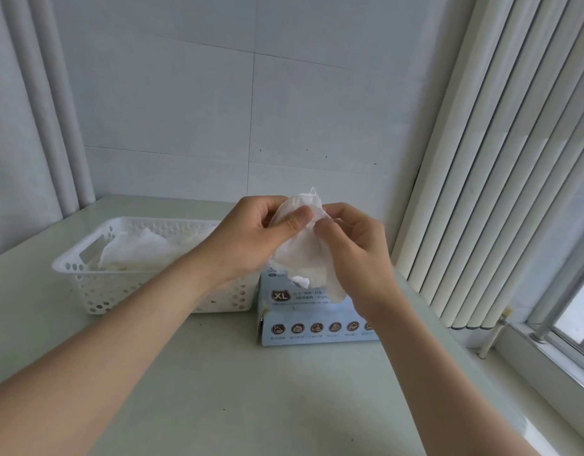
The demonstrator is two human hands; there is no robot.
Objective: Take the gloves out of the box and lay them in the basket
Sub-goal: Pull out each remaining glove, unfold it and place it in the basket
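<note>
A thin white glove (303, 248) hangs in the air above the pale blue glove box (317, 320), which is marked XL. My left hand (251, 235) pinches the glove's upper part between thumb and fingers. My right hand (356, 255) pinches it from the right side, fingers curled round it. Another bit of white glove (301, 281) sticks up out of the box's slot. To the left of the box stands a white perforated basket (96, 284), and white gloves (135, 251) lie inside it.
Everything rests on a pale green counter (238, 390) set against a tiled wall. Vertical white blinds (501, 192) and a window sill (531, 357) run along the right. White pipes (50, 103) stand in the back left corner.
</note>
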